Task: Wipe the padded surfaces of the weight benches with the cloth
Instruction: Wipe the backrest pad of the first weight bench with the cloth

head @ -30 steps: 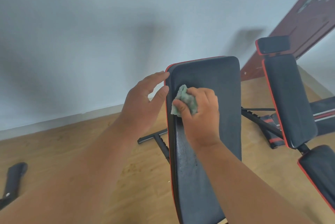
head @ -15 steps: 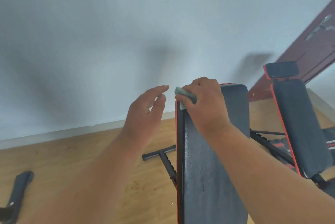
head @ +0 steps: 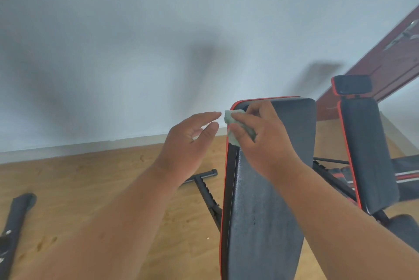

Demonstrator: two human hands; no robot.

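Cloth at the Pad's Upper Corner

Right hand pinches a pale green cloth against the upper left corner of the near bench pad. Left hand hovers just beside it, fingers relaxed, holding nothing. A second bench stands beyond the right hand, near a dark red door.

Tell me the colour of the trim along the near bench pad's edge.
Red piping round the black near bench pad, clearest in the head view.

A grey wall meets a wooden floor, with a dark red door at right.
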